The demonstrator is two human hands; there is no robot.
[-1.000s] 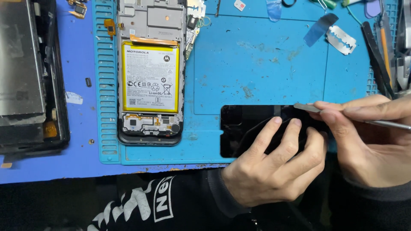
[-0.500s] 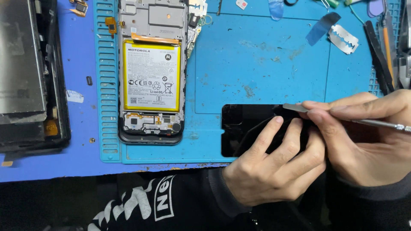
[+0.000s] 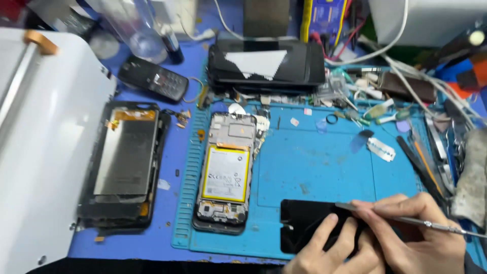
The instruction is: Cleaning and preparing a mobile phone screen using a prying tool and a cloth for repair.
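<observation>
Gripping metal tool (image 3: 406, 217) lying left-right, tip leftward on black panel (image 3: 304, 223)

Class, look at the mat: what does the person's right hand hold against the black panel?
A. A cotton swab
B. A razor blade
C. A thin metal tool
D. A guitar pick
C: the right hand pinches a thin metal tool whose flat tip lies on the black panel, which the left hand steadies.

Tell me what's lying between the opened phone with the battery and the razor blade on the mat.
Head view: only bare blue mat lies between the opened phone and the razor blade, apart from faint smudges.
</observation>
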